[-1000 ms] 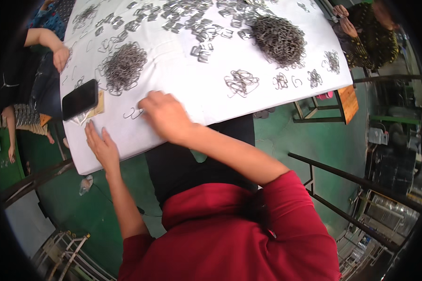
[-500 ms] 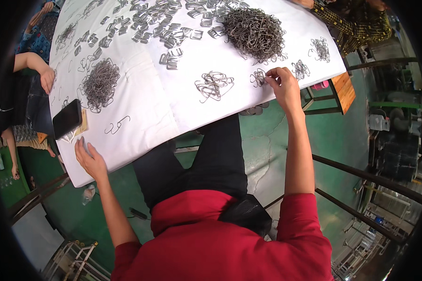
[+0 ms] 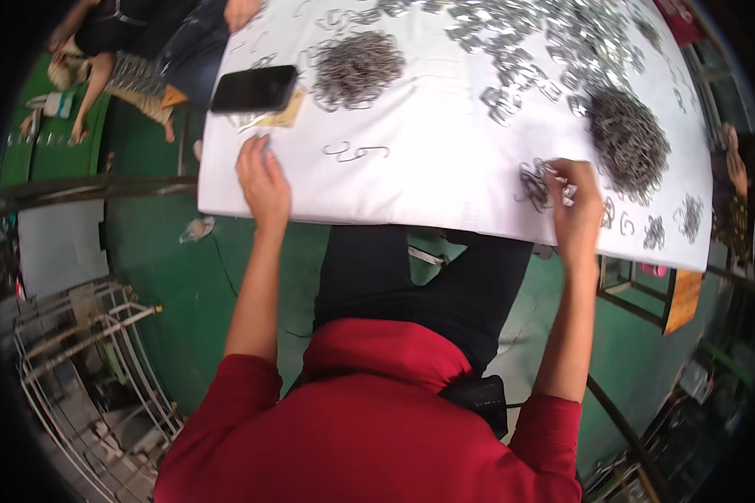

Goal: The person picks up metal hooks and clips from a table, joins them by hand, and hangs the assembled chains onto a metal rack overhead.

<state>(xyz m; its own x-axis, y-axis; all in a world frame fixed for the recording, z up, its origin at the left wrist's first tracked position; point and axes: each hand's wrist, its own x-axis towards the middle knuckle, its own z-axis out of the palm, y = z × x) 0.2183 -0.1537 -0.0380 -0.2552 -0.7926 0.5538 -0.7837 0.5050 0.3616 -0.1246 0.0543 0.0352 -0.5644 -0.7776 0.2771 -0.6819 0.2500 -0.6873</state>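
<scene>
You're sitting at a white tabletop (image 3: 445,109), and across its far side a broad scatter of flat metal pieces (image 3: 520,33) is spreading out. A dense mound of dark wire hooks (image 3: 629,142) is standing beyond your right side, and a looser heap of hooks (image 3: 359,71) is lying to the far left. Your left grip (image 3: 264,178) is resting near the left edge, fingers extended and released, holding nothing that shows. Your right grip (image 3: 575,197) is bending its fingers down over a small tangle of hooks (image 3: 532,186); whether it is grasping any wire, you cannot tell from this view. This is the relation that is counting: the tangle is lying at those fingertips, mostly to their left, with your right grip far nearer than your left; its long axis is going unread because your fingers are covering part of it. A black phone (image 3: 253,89) is lying just beyond your left fingertips, 2 smaller clusters (image 3: 690,216) are sitting near the right edge, and a few loose hooks (image 3: 359,154) are lying between your grips, nearer the left.
</scene>
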